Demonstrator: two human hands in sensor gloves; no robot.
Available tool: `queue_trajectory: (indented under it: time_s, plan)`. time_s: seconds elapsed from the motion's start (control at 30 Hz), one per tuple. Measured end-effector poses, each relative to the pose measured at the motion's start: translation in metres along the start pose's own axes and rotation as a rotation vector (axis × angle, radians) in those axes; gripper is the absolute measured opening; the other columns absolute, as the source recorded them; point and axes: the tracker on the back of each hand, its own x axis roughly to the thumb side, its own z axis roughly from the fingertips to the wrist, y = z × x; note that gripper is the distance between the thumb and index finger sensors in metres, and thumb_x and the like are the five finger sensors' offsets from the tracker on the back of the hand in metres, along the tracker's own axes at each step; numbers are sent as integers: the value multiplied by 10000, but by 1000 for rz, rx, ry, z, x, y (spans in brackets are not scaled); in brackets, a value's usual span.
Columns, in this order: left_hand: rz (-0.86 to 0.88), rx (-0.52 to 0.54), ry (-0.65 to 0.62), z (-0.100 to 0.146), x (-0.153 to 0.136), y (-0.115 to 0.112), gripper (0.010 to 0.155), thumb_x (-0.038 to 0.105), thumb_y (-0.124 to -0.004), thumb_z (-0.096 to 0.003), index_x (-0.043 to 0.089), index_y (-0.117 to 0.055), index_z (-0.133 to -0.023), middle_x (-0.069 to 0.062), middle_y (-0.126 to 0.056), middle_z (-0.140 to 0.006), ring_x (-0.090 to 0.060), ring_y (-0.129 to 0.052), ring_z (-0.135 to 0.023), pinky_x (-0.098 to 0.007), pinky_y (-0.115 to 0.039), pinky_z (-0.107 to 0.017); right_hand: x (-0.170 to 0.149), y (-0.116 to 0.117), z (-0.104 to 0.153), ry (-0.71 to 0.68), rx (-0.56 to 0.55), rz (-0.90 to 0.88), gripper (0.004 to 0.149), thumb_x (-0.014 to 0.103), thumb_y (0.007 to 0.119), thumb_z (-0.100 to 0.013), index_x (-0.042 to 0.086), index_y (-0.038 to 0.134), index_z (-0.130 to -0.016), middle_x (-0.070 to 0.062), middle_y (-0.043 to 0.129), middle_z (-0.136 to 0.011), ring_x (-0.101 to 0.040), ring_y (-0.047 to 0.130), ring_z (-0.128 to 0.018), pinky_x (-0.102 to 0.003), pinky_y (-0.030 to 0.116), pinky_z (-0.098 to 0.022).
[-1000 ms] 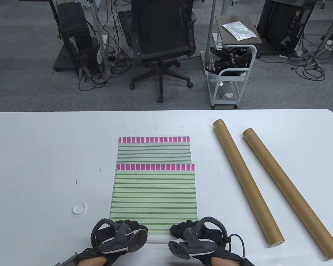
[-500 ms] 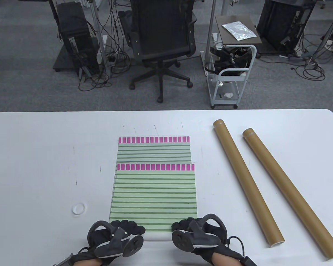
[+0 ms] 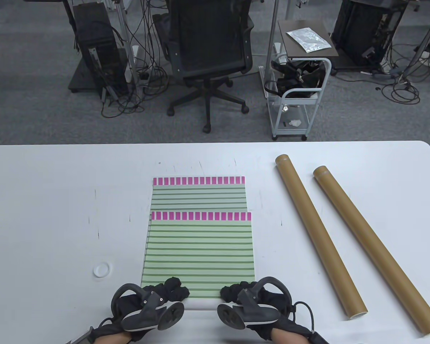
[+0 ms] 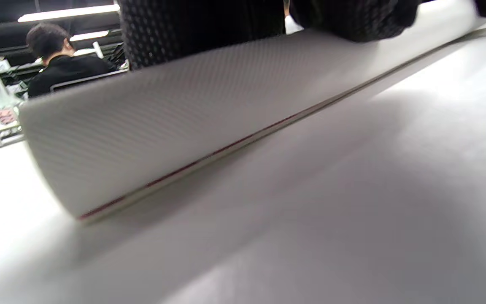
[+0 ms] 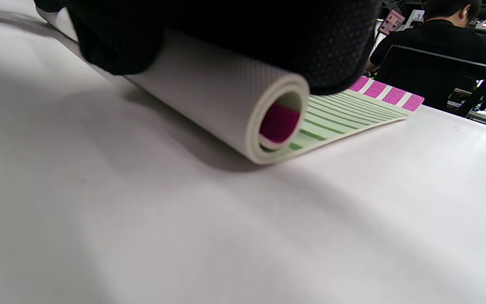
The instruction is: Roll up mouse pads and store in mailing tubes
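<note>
Behind our white table (image 3: 57, 200) an office chair (image 3: 209, 53), a small white cart (image 3: 299, 93) and computer towers with tangled cables stand on grey carpet. On the table, two green-striped mouse pads with pink checked far edges lie stacked, the upper mouse pad (image 3: 200, 251) shifted toward us over the lower mouse pad (image 3: 199, 195). We have the near end of the upper pad curled into a roll (image 3: 200, 304), its white ribbed underside facing out. Our left hand (image 3: 154, 301) grips the roll's left part, gloved fingers (image 3: 172, 288) curled over its top onto the striped face. Our right hand (image 3: 251, 301) clamps the right part the same way, fingers (image 3: 234, 291) wrapped over the top. From the right wrist view the roll's end (image 5: 276, 122) shows as a spiral with pink at its core, the flat striped remainder stretching away to the pink edge. From the left wrist view the roll's white back (image 4: 192, 122) rests on the table. Two brown cardboard mailing tubes lie diagonally to the right, the nearer tube (image 3: 319, 234) beside the farther tube (image 3: 374, 247), apart from each other and from the pads. A small white cap (image 3: 102, 269) sits left of the pads.
</note>
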Motion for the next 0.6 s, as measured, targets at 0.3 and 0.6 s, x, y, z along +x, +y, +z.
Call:
queue_trajectory:
  time_s: [0.3,0.6]
  plan:
    - [-65,23,4,-1,7,2,517,504,-781,-370,382,-727,-870,108,-909,-815,-130,-985,-700,-247,-873,-520,-12,6,2,43,19,-119,542,345,693,-461,172,712,-974,-52,848,-833,-249,903,-648,-429,776,-553]
    - [6,-26,42,-6,1,2,479,456,-721,-399,379,-759,-871,97,-930,-827,-148,-994,-719,-254,-878,-527,-12,8,3,69,-2,-33,599,436,761,-422,196,676,-965,-35,815,-850,-247,882,-675,-445,765,-571]
